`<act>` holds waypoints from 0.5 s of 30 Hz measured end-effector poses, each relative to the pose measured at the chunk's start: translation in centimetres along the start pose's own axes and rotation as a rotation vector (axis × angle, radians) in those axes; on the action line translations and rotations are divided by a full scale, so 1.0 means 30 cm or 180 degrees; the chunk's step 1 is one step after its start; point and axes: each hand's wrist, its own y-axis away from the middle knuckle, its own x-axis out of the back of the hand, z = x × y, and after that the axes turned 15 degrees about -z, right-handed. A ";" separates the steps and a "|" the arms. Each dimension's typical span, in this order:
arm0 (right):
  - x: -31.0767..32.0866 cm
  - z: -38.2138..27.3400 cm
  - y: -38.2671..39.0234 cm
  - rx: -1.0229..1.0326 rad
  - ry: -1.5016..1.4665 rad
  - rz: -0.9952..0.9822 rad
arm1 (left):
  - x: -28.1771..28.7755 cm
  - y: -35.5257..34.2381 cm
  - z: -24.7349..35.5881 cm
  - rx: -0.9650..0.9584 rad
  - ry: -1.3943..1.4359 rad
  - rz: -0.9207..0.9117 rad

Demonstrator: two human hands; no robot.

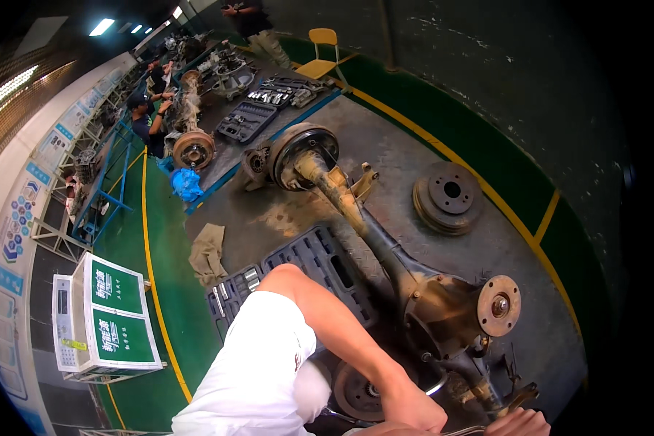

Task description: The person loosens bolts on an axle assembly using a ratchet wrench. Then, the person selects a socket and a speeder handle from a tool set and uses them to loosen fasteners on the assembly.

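My left hand (414, 410) is at the bottom centre, beside a dark brake disc (352, 389) and a curved chrome piece (436, 386); its fingers are hidden. My right hand (517, 424) is closed at the lower right, beside the bracket (522, 394) on the rusty axle housing's end; what it grips is unclear. A thin metal bar (461, 432) runs between my hands. The axle (385, 251) stretches diagonally across the metal table (523, 291), with a round flange (498, 305) facing up. An open socket case (309, 258) lies left of it, partly behind my arm.
A brake drum (447, 200) lies right of the axle, a cloth (207, 254) at the left edge. Behind are another bench with tool cases (247, 120), a blue bag (186, 185), a yellow chair (320, 65), working people (145, 123) and a standing person (261, 36). A white cabinet (109, 316) stands left.
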 end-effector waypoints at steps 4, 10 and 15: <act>-0.010 0.038 0.004 0.0373 -0.0148 -0.0246 | -0.064 -0.024 -0.066 -0.0472 0.0321 0.0698; -0.095 0.039 0.016 0.0255 0.0169 0.0461 | -0.089 -0.030 -0.051 -0.0462 0.0171 0.0707; -0.189 0.051 0.004 0.0412 0.0487 0.0731 | -0.162 -0.059 -0.095 -0.0591 -0.0493 0.1199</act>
